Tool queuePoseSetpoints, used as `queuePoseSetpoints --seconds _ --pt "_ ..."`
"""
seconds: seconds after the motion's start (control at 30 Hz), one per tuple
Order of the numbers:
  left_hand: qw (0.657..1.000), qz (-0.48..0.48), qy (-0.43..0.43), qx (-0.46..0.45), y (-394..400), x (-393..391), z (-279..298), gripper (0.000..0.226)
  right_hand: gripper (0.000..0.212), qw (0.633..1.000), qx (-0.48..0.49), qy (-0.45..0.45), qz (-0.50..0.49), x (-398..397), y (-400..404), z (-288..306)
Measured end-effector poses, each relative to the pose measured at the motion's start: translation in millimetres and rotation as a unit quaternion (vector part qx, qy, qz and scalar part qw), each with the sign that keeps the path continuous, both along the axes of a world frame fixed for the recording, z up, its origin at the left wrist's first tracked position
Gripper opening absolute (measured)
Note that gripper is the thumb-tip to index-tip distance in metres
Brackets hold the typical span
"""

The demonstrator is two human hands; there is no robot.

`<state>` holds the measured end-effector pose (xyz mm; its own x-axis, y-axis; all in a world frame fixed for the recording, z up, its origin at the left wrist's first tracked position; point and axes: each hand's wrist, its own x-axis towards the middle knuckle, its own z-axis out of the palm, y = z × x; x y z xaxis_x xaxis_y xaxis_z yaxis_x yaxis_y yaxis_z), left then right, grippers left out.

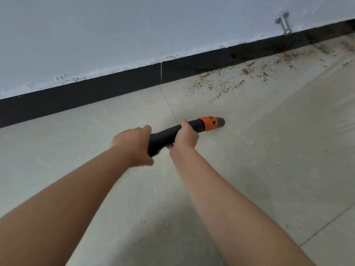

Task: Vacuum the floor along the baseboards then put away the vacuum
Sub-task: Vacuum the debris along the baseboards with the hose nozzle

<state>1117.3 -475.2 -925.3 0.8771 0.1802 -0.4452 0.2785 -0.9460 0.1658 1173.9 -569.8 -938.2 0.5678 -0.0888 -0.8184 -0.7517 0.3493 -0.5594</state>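
Hands grip a black vacuum wand (169, 136): left hand (132, 145) wraps the rear end, right hand (185, 136) the middle, orange collar (208, 123) and nozzle pointing at open tile. Debris (221, 83) lies well apart along the black baseboard (96, 89); the nozzle could miss it. A wall-mounted door stop (283, 23) juts above the dirtiest stretch and may snag the wand.
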Motion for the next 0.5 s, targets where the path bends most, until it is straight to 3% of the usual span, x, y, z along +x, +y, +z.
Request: queuePoseSetpoints --seconds 0.13,0.3,0.5 --pt "0.998 0.054 0.012 0.000 48 -26 0 0.037 0.044 0.994 0.101 0.050 0.002 -37 31 -3" --pt "0.991 0.129 0.019 0.020 90 -74 3 0.037 0.039 0.984 0.145 0.091 0.041 -84 75 -7" --pt "0.996 0.068 0.026 0.044 90 -77 8 0.041 0.032 0.983 0.166 0.078 -0.021 -97 71 -4"
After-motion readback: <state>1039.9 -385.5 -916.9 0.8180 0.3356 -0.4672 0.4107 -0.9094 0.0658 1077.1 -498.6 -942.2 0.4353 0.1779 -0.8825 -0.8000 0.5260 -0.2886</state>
